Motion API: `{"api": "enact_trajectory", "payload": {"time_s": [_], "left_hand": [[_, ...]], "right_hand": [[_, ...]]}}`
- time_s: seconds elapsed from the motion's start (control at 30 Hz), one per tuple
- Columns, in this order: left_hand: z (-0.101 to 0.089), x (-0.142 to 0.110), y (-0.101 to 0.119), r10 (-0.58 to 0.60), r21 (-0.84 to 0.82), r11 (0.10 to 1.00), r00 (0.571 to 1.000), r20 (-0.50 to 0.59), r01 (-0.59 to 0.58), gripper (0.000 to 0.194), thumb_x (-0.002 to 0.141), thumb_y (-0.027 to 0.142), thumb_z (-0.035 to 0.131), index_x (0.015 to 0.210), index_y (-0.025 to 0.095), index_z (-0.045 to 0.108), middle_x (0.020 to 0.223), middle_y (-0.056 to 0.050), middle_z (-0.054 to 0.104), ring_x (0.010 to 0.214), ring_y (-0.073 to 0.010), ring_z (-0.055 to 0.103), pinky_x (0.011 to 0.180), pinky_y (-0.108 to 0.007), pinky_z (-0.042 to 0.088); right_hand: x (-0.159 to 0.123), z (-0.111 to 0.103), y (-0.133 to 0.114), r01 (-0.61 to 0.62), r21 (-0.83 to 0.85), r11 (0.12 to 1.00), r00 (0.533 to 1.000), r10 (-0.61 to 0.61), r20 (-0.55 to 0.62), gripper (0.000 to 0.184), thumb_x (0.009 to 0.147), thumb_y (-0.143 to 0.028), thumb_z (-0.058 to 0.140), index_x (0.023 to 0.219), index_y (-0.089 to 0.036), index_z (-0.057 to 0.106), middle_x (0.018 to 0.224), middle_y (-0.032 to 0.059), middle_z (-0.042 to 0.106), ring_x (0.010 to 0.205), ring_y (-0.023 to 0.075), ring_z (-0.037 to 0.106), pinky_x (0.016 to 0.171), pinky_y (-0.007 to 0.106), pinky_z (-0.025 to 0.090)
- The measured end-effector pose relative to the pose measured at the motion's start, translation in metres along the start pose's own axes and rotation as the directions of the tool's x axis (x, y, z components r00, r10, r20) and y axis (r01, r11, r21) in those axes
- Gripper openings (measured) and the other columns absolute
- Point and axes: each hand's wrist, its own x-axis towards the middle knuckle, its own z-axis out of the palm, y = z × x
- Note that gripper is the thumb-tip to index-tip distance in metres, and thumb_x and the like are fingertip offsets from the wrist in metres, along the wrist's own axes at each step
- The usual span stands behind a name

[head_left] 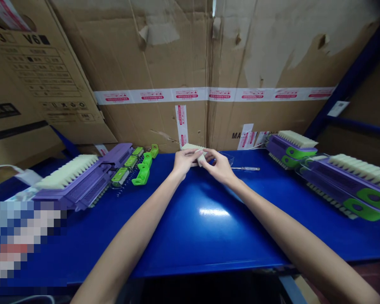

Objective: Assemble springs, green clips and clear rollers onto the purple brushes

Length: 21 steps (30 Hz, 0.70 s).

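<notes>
At the far side of the blue table, my left hand and my right hand meet around a cream-coloured notched pad. Fingers of both hands are closed on it and cover much of it. A cream toothed edge shows just behind my left fingers; I cannot tell whether it belongs to the same piece. Just right of my right hand lies a screwdriver with a clear handle. A small clear plastic item sits behind that hand, partly hidden.
Purple parts with cream bristle-like pads lie on the left, beside green clips and small loose bits. Similar purple and green assemblies are stacked on the right. Cardboard walls the back of the blue table.
</notes>
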Motion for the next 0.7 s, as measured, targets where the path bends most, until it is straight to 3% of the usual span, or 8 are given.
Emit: {"api": "enact_trajectory", "payload": {"time_s": [0.1, 0.2, 0.23, 0.3, 0.37, 0.43, 0.57, 0.7], "left_hand": [[0.003, 0.002, -0.002, 0.041, 0.06, 0.997, 0.998, 0.056, -0.045, 0.02, 0.075, 0.029, 0.069, 0.087, 0.013, 0.068, 0.086, -0.008, 0.068, 0.08, -0.0201, 0.065, 0.07, -0.035, 0.057], [-0.002, 0.005, -0.002, 0.206, 0.345, 0.909, 0.972, 0.113, -0.233, 0.017, 0.085, 0.027, 0.056, 0.092, 0.016, 0.068, 0.096, -0.009, 0.067, 0.094, -0.0234, 0.063, 0.082, -0.04, 0.054], [-0.005, 0.005, -0.003, 0.298, 0.495, 0.804, 0.944, 0.145, -0.33, 0.019, 0.086, 0.024, 0.052, 0.096, 0.017, 0.067, 0.102, -0.01, 0.066, 0.102, -0.0249, 0.06, 0.089, -0.042, 0.051], [-0.013, 0.006, -0.006, 0.433, 0.746, 0.477, 0.863, 0.262, -0.465, 0.027, 0.087, 0.019, 0.047, 0.109, 0.017, 0.063, 0.12, -0.012, 0.059, 0.118, -0.0279, 0.049, 0.101, -0.046, 0.04], [-0.021, 0.006, -0.011, 0.436, 0.847, 0.188, 0.815, 0.382, -0.498, 0.037, 0.086, 0.017, 0.046, 0.122, 0.015, 0.055, 0.134, -0.016, 0.049, 0.128, -0.0306, 0.039, 0.106, -0.049, 0.031], [-0.028, 0.006, -0.015, 0.39, 0.866, 0.029, 0.804, 0.449, -0.498, 0.044, 0.085, 0.019, 0.049, 0.129, 0.012, 0.048, 0.138, -0.019, 0.044, 0.13, -0.0321, 0.036, 0.107, -0.051, 0.025], [-0.036, 0.007, -0.013, 0.348, 0.866, -0.084, 0.8, 0.488, -0.492, 0.041, 0.085, 0.027, 0.054, 0.123, 0.012, 0.05, 0.126, -0.02, 0.052, 0.119, -0.0334, 0.044, 0.102, -0.051, 0.028], [-0.036, 0.008, 0.0, 0.371, 0.864, -0.053, 0.794, 0.482, -0.5, 0.04, 0.077, 0.043, 0.065, 0.101, 0.012, 0.057, 0.108, -0.02, 0.056, 0.111, -0.0364, 0.046, 0.099, -0.052, 0.029]], "right_hand": [[-0.001, 0.01, 0.0, -0.032, 0.022, 0.999, 0.999, 0.033, -0.019, 0.049, 0.071, -0.029, 0.059, 0.118, -0.018, 0.058, 0.091, 0.005, 0.065, 0.076, 0.0161, 0.06, 0.073, 0.031, 0.05], [0.001, 0.009, 0.005, -0.137, 0.003, 0.991, 0.99, 0.137, -0.024, 0.054, 0.067, -0.023, 0.057, 0.122, -0.019, 0.056, 0.089, 0.0032, 0.066, 0.077, 0.0172, 0.061, 0.079, 0.034, 0.05], [0.002, 0.006, 0.007, -0.171, -0.009, 0.985, 0.985, 0.171, -0.027, 0.054, 0.067, -0.023, 0.056, 0.12, -0.019, 0.057, 0.086, 0.0025, 0.066, 0.077, 0.0175, 0.061, 0.08, 0.034, 0.049], [0.003, 0.001, 0.009, -0.224, -0.031, 0.974, 0.974, 0.222, -0.046, 0.049, 0.067, -0.023, 0.054, 0.116, -0.019, 0.06, 0.08, 0.0015, 0.065, 0.075, 0.0181, 0.06, 0.08, 0.035, 0.049], [0.004, -0.003, 0.01, -0.265, -0.044, 0.963, 0.963, 0.262, -0.07, 0.045, 0.068, -0.026, 0.053, 0.112, -0.02, 0.059, 0.077, 0.001, 0.064, 0.073, 0.0184, 0.06, 0.078, 0.035, 0.049], [0.003, -0.005, 0.013, -0.298, -0.047, 0.953, 0.952, 0.293, -0.09, 0.043, 0.068, -0.027, 0.053, 0.11, -0.02, 0.057, 0.076, 0.0008, 0.063, 0.072, 0.0186, 0.06, 0.076, 0.035, 0.048], [0.002, -0.003, 0.023, -0.351, 0.01, 0.936, 0.929, 0.349, -0.123, 0.043, 0.065, -0.026, 0.057, 0.107, -0.021, 0.05, 0.082, 0.0017, 0.064, 0.073, 0.0186, 0.062, 0.073, 0.035, 0.049], [0.001, 0.001, 0.033, -0.366, 0.113, 0.924, 0.926, 0.374, -0.054, 0.042, 0.064, -0.026, 0.059, 0.104, -0.022, 0.045, 0.081, 0.0004, 0.066, 0.073, 0.0183, 0.063, 0.074, 0.036, 0.05]]}}
